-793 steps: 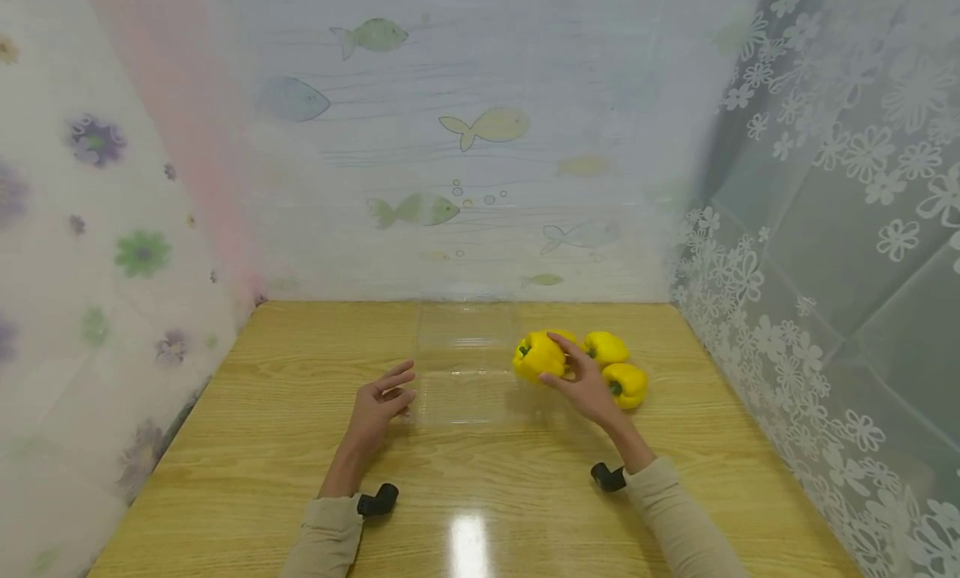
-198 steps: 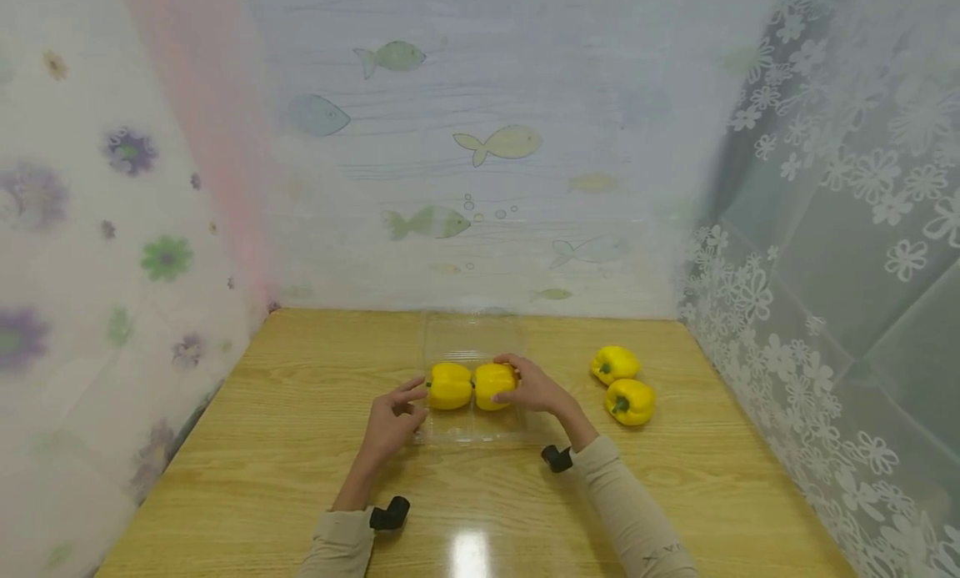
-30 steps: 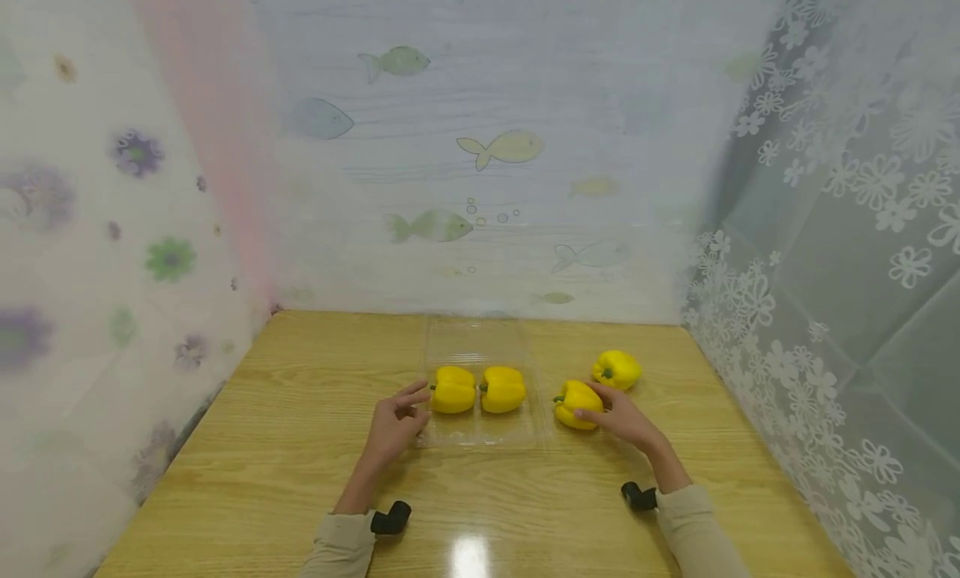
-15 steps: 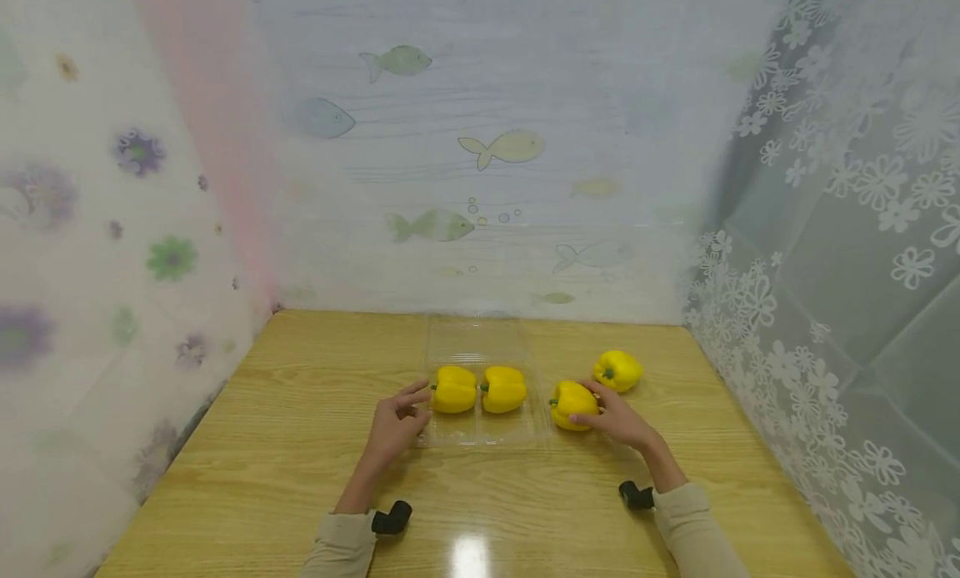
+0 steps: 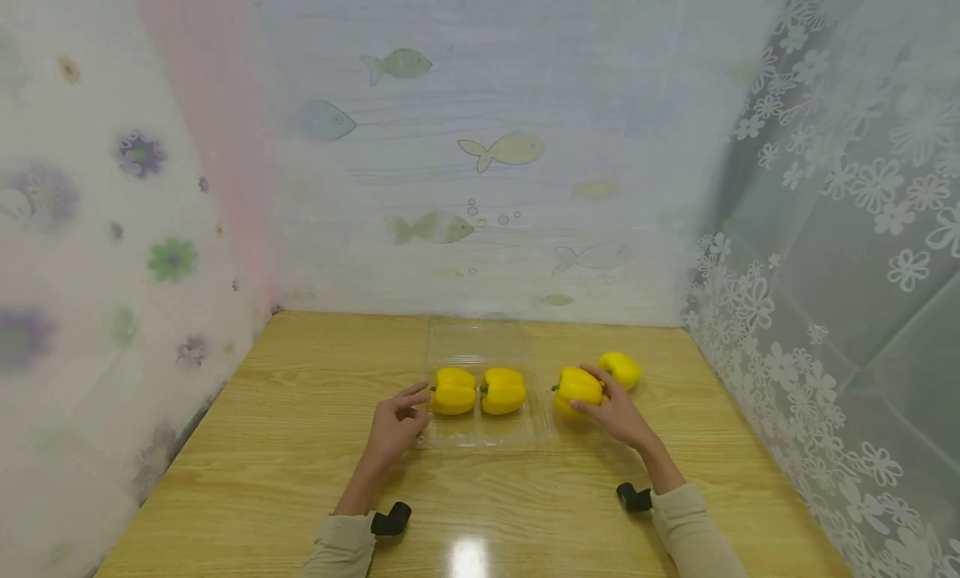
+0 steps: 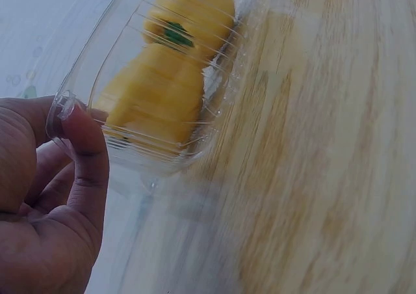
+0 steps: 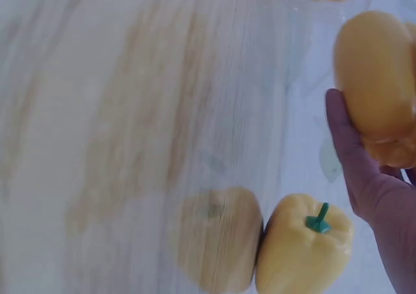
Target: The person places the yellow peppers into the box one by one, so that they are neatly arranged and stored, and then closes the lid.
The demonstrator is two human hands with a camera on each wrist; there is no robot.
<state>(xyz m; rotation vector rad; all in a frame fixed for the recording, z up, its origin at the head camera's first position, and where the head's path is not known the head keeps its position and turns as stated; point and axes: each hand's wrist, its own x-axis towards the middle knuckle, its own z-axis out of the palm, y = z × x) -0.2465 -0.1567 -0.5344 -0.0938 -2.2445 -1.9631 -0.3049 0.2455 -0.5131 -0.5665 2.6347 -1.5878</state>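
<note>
My right hand grips a yellow bell pepper, its green stem facing left, to the right of a clear plastic box. In the right wrist view this pepper is up off the table, thumb along its side. At the box's left rim, my left hand pinches the edge between thumb and finger, as the left wrist view shows at the clear box. Inside the box lie two yellow bell peppers, one on the left and one on the right, side by side with stems to the left.
Another yellow bell pepper lies on the wooden table just behind my right hand. The box's clear lid is folded back toward the fish-patterned curtain. Flowered curtains flank the table.
Over the last second the right hand has raised the gripped pepper off the table. Since 6.6 seconds ago it has let go of the right pepper in the box. The left hand stays put.
</note>
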